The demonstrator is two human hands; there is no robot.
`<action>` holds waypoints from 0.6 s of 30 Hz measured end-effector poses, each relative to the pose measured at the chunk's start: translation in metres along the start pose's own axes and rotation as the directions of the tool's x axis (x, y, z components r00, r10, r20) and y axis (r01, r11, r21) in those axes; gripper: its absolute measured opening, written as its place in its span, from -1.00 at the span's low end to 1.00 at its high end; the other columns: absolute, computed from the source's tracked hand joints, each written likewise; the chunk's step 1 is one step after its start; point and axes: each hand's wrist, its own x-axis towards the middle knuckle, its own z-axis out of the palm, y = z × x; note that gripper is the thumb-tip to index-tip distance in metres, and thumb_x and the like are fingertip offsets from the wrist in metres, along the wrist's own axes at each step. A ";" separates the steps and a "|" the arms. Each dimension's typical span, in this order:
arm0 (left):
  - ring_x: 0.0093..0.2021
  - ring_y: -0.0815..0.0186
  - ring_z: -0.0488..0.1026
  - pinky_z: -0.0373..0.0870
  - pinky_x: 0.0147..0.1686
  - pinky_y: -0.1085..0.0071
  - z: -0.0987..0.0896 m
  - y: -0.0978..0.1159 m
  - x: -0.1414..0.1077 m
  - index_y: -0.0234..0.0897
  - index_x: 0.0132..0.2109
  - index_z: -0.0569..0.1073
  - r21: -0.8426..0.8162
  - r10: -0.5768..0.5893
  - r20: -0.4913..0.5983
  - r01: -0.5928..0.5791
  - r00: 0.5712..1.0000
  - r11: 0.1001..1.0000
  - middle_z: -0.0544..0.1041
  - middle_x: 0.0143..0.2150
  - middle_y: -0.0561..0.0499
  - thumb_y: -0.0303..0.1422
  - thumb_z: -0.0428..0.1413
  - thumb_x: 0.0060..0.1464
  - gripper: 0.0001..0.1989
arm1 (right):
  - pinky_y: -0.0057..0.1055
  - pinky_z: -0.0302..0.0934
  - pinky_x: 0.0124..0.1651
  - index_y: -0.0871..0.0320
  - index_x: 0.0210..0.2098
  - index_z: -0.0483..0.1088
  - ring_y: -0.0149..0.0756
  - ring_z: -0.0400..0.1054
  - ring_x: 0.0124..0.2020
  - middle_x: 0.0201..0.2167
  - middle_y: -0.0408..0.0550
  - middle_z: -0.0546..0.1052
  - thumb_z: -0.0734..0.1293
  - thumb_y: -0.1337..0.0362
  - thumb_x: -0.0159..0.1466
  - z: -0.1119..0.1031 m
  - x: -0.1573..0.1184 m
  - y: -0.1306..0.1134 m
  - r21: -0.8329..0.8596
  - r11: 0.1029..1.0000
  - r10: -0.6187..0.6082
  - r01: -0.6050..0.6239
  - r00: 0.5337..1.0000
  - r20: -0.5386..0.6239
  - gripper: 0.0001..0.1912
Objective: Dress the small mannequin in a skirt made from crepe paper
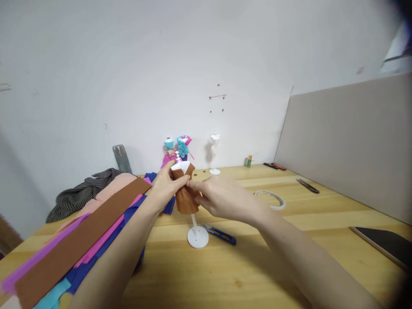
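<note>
A small white dress form (184, 166) stands upright on a stand with a round base (198, 238). Brown fabric (187, 202) wraps its body like a short dress, with a flared piece at the upper right. My left hand (165, 185) closes around the form's upper left side, thumb pressed on the fabric at the waist. From the right, my right hand (220, 195) pinches the brown fabric at the waist, its fingertips close to the left thumb. What lies directly under the fingertips is hidden. Blue-handled thread snips (222, 235) rest on the table beside the base.
Fabric strips (86, 234) in several colours lie at left, near a striped cloth (82, 195) and a grey bottle (121, 159). Two dressed forms (169, 145) and a bare form (214, 148) stand behind. A tape roll (283, 204), scissors (308, 186) and a phone-like dark slab (384, 244) lie right.
</note>
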 end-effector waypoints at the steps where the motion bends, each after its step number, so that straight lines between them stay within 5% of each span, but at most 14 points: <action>1: -0.09 0.11 0.48 0.39 -0.04 0.20 0.000 0.000 0.000 -0.29 0.04 0.44 0.008 -0.011 -0.019 0.012 1.000 1.000 0.56 -0.13 -0.10 -0.33 0.26 -0.13 -0.49 | -0.41 -0.25 -0.51 0.18 -0.17 0.42 -0.41 0.20 -0.59 -0.50 -0.07 0.50 0.21 0.37 0.26 0.001 0.000 -0.001 -0.005 1.000 -0.007 0.007 1.000 0.000 -0.80; 11: -0.14 0.16 0.48 0.40 -0.10 0.26 -0.003 0.004 -0.001 -0.34 0.03 0.40 -0.017 -0.033 0.004 0.033 0.999 0.999 0.55 -0.19 -0.07 -0.32 0.24 -0.12 -0.49 | -0.40 -0.26 -0.54 0.22 -0.04 0.40 -0.43 0.08 -0.64 -0.56 -0.09 0.45 0.26 0.39 0.21 0.008 -0.001 -0.004 0.081 0.995 -0.055 0.059 0.997 -0.050 -0.68; 15: -0.29 0.25 0.47 0.40 -0.25 0.35 -0.004 0.008 0.000 -0.34 -0.04 0.39 -0.028 -0.044 0.042 0.045 0.998 0.999 0.52 -0.33 0.01 -0.34 0.21 -0.09 -0.58 | -0.46 -0.11 -0.55 0.16 -0.39 0.50 -0.45 0.13 -0.64 -0.65 -0.18 0.39 0.30 0.40 0.16 0.004 0.001 0.013 0.392 0.918 -0.046 0.063 0.998 -0.051 -0.87; 18: -0.27 0.26 0.47 0.38 -0.24 0.37 -0.004 0.009 0.000 -0.35 -0.02 0.36 -0.049 -0.046 0.077 0.050 0.996 0.998 0.52 -0.31 0.01 -0.35 0.22 -0.10 -0.55 | -0.45 0.01 -0.52 0.20 -0.50 0.49 -0.42 0.20 -0.61 -0.65 -0.15 0.40 0.26 0.36 0.20 0.006 0.008 0.033 0.536 0.843 0.123 -0.042 0.986 -0.116 -0.79</action>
